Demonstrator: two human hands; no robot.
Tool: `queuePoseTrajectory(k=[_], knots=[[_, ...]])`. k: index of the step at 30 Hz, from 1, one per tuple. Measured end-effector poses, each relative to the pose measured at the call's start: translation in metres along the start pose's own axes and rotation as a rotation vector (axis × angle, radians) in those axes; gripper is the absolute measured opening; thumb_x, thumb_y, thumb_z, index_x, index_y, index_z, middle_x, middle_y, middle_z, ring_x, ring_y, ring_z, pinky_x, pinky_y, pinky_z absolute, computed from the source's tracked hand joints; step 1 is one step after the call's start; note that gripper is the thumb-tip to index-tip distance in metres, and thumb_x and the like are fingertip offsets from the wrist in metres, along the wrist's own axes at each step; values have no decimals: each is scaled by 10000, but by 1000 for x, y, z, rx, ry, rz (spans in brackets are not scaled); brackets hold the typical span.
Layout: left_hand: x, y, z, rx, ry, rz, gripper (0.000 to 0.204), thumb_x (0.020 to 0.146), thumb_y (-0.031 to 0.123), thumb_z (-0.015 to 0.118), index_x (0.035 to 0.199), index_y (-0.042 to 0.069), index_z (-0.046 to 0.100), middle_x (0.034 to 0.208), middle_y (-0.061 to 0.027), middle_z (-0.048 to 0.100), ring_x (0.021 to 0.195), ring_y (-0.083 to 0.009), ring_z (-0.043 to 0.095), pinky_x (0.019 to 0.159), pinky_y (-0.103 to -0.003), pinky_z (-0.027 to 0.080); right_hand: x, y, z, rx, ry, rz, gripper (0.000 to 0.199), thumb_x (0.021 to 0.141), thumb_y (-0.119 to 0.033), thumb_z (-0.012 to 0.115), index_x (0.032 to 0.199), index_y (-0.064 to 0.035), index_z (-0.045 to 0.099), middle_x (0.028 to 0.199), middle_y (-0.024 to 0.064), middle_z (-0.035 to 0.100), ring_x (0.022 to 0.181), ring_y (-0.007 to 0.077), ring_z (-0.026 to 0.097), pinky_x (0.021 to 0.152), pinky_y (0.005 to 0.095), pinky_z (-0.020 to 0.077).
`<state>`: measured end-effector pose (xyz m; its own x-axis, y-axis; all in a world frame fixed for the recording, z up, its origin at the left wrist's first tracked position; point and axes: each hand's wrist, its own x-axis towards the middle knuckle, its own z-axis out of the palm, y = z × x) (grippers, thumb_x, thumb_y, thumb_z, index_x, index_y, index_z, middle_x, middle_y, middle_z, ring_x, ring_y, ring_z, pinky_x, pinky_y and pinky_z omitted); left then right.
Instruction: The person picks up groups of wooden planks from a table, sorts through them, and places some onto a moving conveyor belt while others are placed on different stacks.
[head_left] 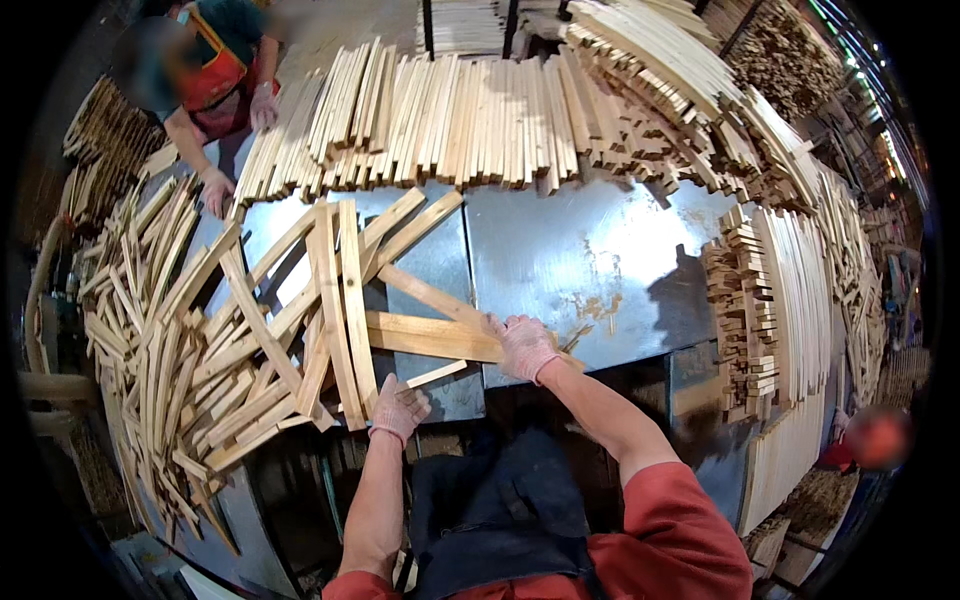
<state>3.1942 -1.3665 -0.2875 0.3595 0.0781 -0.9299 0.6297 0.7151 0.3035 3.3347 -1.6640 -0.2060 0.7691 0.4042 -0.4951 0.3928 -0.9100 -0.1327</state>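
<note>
My right hand (525, 348), in a pale pinkish glove, is closed over the right end of a wide wooden board (430, 337) lying on the metal table (560, 240). A narrower slat (430, 293) slants down to the same fingers. At the table's near edge, my left hand (400, 408), gloved alike, has its fingers round the left end of a short thin wooden strip (440, 373). Just left of that hand, two long slats (354, 310) stretch away across the board. The undersides of both hands are hidden.
Loose slats (190, 370) lie in a tangled heap on the left. A row of straight strips (430, 120) lines the far side; stacked strips (795, 300) stand at right. A co-worker's gloved hand (215, 190) touches the far left. Wood splinters (600, 310) lie on the table.
</note>
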Motion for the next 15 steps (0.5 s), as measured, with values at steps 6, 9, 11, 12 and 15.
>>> queuePoseTrajectory(k=[6,9,11,12,15], knots=[[23,9,-29,-102,112,87,739,1030,679,571,1406,44,539,1087,-146,632,850,-332,625,785,-512,574,-75,37,-95,44,5,-40,874,793,-332,800,1559,-42,495,1251,213,685,1196,366,665,1037,479,537],[22,16,-34,-63,40,35,489,1046,591,607,1077,106,561,855,-82,585,776,-317,595,767,-508,557,-140,90,-102,89,27,28,1035,714,-402,898,1577,-21,473,1271,233,675,1199,400,656,1054,471,543],[9,16,-34,15,-1,42,446,1048,562,621,975,132,530,774,-48,550,762,-312,593,746,-494,552,-181,104,-104,170,-88,127,1125,714,-440,902,1639,-29,411,1319,251,658,1244,400,640,1090,449,526],[4,15,-33,4,-52,39,386,1067,519,609,991,145,555,724,-17,522,736,-280,591,710,-474,537,-196,109,-94,194,-75,147,1149,720,-446,900,1661,-36,382,1348,254,646,1264,394,634,1106,438,519],[22,4,-46,-30,-68,110,360,1040,481,647,1140,135,633,779,-9,588,717,-232,608,715,-434,535,-207,85,-70,430,-34,107,1142,771,-514,844,1687,-42,350,1619,254,497,1366,371,595,1184,398,470]])
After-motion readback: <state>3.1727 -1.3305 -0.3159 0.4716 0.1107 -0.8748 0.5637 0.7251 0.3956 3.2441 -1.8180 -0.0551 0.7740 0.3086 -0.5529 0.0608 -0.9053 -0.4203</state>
